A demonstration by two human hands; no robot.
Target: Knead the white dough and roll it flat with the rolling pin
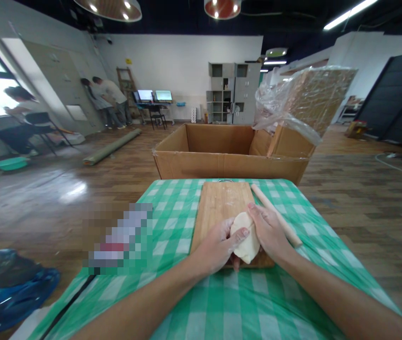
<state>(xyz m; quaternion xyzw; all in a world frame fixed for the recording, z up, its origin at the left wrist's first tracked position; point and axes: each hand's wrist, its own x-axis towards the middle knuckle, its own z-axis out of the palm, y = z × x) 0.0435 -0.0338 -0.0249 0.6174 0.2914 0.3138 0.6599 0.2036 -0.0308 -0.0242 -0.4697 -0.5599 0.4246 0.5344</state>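
Note:
Between both hands is a pale lump of dough (246, 243), lifted over the near end of a wooden cutting board (218, 203). My left hand (218, 245) grips it from the left, thumb pressed across its face and fingers partly hidden behind it. On the other side my right hand (270, 231) is closed against the dough's right edge, with flour on the fingers. A wooden rolling pin (280, 219) lies slanting along the board's right side, just beyond the right hand. White flour dusts the board's far part.
A green-and-white checked cloth (172, 222) covers the table. A blurred-out object (123, 233) with a black cable lies at the left edge. Behind the table stands a large open cardboard box (222, 163). A blue plastic bag (13, 293) is on the floor left. Several people are farther back left.

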